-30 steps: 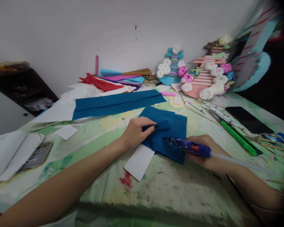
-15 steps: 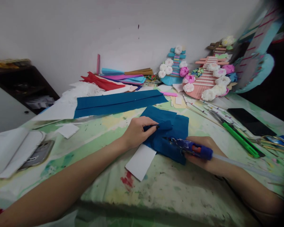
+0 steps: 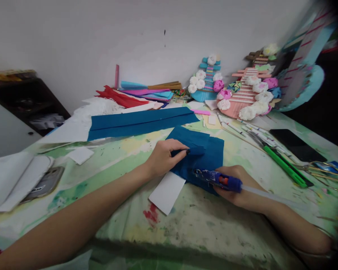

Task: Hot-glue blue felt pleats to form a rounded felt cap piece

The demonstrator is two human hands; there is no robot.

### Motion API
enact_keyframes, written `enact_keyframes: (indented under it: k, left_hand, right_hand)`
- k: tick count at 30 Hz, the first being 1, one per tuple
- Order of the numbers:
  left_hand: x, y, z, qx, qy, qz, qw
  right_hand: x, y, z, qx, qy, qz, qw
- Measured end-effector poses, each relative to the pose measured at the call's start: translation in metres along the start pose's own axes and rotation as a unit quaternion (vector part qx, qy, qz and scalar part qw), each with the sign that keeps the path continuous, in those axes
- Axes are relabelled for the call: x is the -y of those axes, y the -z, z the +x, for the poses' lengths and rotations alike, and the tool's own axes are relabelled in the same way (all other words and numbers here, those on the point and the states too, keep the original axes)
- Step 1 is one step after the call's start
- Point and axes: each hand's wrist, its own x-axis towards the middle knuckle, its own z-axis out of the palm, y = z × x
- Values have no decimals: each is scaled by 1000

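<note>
Left hand (image 3: 167, 155): Thumb and forefinger pinch a folded flap of blue crepe paper (image 3: 215, 150), which lies on the table before the person; a slack pinch could let the fold spring up crooked.

Right hand (image 3: 239, 187): Fingers wrap the body of a blue hot-glue gun (image 3: 228, 182); the trigger is hidden, so whether it is squeezed cannot be told.

Nozzle (image 3: 197, 172): The tip points over the sheet, near the left fingertips; a slip toward them could burn skin, and lingering in one spot could leave a blob that soaks through.

Glue stick (image 3: 270, 195): The translucent rod juts from the gun's rear above the right forearm; brushing it could jog the tip off line.

White card strip (image 3: 167, 194): One end disappears beneath the blue paper, where seeping glue could bond the two.

Paint-stained tablecloth (image 3: 124, 213): Glue running past the sheet's near edge could stick paper to cloth.

Green cutter (image 3: 287, 167): It rests beside the black phone (image 3: 298, 144), where a wide right-arm swing could knock it.
</note>
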Motion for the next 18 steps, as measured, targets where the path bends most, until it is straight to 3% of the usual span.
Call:
enact_keyframes:
  k: [4, 14, 18]
  left_hand:
    - [0, 0, 0, -1, -2, -1, 1000]
    - [2, -1, 0, -2, -7, 4, 1000]
    - [2, -2, 0, -1, -6, 4, 1000]
  right_hand:
    - [1, -2, 0, 7, 13, -5, 1000]
    - [-2, 1, 4, -122, 31, -24, 992]
    - [-1, -2, 5, -106, 29, -21, 994]
